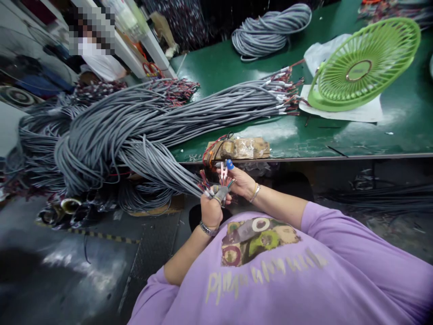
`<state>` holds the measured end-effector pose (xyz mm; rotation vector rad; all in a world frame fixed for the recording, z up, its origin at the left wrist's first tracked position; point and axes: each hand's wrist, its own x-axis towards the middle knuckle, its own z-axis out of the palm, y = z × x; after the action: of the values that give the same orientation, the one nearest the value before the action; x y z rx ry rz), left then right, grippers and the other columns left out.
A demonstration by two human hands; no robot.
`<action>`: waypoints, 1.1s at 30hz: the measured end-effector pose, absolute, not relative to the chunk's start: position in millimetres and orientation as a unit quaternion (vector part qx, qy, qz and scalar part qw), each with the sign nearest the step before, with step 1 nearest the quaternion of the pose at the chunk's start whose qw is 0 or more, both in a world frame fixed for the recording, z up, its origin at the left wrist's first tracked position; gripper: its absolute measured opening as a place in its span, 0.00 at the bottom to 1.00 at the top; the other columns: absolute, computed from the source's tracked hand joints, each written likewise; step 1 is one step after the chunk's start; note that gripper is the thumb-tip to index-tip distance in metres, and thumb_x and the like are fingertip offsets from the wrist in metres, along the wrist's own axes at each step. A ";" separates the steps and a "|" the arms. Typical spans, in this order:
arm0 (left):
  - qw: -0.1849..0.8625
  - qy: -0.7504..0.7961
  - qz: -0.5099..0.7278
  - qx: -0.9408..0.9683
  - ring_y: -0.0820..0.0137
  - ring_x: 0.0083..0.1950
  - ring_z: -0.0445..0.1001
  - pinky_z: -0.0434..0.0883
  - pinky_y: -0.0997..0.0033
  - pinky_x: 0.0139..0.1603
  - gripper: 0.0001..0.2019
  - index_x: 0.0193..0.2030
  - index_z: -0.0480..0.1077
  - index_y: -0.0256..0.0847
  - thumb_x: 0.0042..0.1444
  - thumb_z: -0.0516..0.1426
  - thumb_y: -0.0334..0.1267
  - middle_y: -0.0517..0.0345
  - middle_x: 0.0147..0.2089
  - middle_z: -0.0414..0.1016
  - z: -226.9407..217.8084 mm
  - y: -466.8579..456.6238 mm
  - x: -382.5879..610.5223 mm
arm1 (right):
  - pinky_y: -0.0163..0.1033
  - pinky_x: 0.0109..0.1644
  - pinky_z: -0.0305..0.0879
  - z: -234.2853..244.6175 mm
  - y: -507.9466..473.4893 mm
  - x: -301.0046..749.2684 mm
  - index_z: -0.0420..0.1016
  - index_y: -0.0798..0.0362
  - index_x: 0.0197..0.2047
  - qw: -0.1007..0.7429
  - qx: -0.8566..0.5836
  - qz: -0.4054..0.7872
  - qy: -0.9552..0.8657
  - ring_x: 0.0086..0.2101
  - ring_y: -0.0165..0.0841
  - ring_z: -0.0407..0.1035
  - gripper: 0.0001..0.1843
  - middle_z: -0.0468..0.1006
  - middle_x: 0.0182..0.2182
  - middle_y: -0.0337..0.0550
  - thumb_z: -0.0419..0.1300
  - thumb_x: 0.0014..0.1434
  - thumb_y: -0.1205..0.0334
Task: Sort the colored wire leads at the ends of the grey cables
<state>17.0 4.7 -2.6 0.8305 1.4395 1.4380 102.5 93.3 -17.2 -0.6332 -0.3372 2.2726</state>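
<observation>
My left hand (211, 211), with a metal watch at the wrist, is closed around the end of a grey cable bundle. Thin coloured wires (204, 181) stick out above its fingers, and more stripped wires fan out toward the other hand. Beside it, my right hand (242, 183) has a blue cover (229, 164) on one fingertip. Its fingers are drawn together at the fanned wires, by a small pale pink piece (223, 171); what exactly they pinch is too small to tell. The grey cables (162, 158) run from my left hand back up to the big heap on the bench.
The green bench (297, 135) carries a large pile of grey cables (101, 122), a coiled cable (267, 34) and a green fan (365, 67). A taped cardboard piece (252, 148) lies at the front edge. At the upper left is another person (101, 61).
</observation>
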 end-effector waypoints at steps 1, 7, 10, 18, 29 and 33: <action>0.453 0.580 0.585 0.340 0.79 0.16 0.65 0.64 0.80 0.18 0.12 0.22 0.69 0.36 0.45 0.64 0.41 0.62 0.17 0.70 -2.8 4.5 16.8 | 0.34 0.27 0.62 -18.0 92.8 102.3 0.73 0.55 0.31 0.367 -0.244 0.888 -0.129 0.21 0.28 0.64 0.23 0.71 0.19 0.39 0.62 0.54 0.41; 0.437 0.563 0.604 0.357 0.78 0.18 0.66 0.66 0.79 0.21 0.11 0.24 0.70 0.37 0.49 0.63 0.41 0.62 0.19 0.71 -5.9 -0.6 14.7 | 0.35 0.30 0.65 -22.1 91.0 105.1 0.73 0.56 0.36 0.364 -0.195 0.905 -0.106 0.24 0.27 0.65 0.26 0.76 0.28 0.41 0.57 0.56 0.37; 0.431 0.570 0.596 0.365 0.77 0.19 0.68 0.67 0.78 0.22 0.10 0.25 0.71 0.37 0.49 0.63 0.42 0.62 0.20 0.72 -7.8 -5.9 14.1 | 0.34 0.29 0.64 -24.3 91.5 110.3 0.73 0.55 0.38 0.333 -0.181 0.917 -0.123 0.24 0.27 0.65 0.27 0.77 0.29 0.41 0.55 0.57 0.36; 0.422 0.574 0.599 0.364 0.77 0.20 0.68 0.68 0.78 0.22 0.10 0.25 0.71 0.38 0.48 0.63 0.42 0.62 0.21 0.72 -7.6 -10.8 14.5 | 0.31 0.31 0.63 -33.6 86.3 121.4 0.76 0.55 0.36 0.408 -0.208 0.860 -0.225 0.27 0.26 0.65 0.08 0.78 0.31 0.41 0.61 0.58 0.59; 0.427 0.561 0.616 0.351 0.77 0.19 0.69 0.67 0.78 0.21 0.10 0.25 0.70 0.37 0.47 0.63 0.41 0.61 0.20 0.73 -5.2 -2.9 11.9 | 0.31 0.27 0.61 -33.9 95.0 112.8 0.75 0.56 0.32 0.379 -0.246 0.854 -0.258 0.26 0.26 0.64 0.20 0.76 0.29 0.43 0.62 0.56 0.45; 0.424 0.560 0.622 0.345 0.77 0.18 0.68 0.65 0.78 0.20 0.11 0.25 0.71 0.37 0.46 0.64 0.43 0.62 0.20 0.72 -5.2 -1.4 11.1 | 0.31 0.26 0.61 -38.1 97.1 107.1 0.74 0.55 0.31 0.392 -0.246 0.854 -0.236 0.25 0.26 0.63 0.21 0.76 0.28 0.41 0.60 0.56 0.43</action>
<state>11.1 -1.4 -5.2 0.8628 1.4008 1.5570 107.1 97.1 -38.1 -0.6258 -0.5985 2.1698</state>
